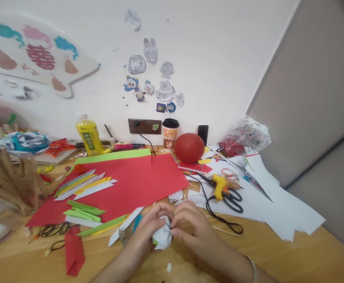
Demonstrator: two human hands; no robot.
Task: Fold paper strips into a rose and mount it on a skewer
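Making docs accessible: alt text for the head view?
A person's left hand and right hand hold a crumpled white paper over a wooden table. Beyond them, left to right, lie folded paper strips on a red sheet, a red balloon and a yellow glue gun.

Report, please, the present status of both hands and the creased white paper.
Left hand holding creased white paper. Right hand touching its side. Yellow plastic glue gun beyond right hand, not blocking.
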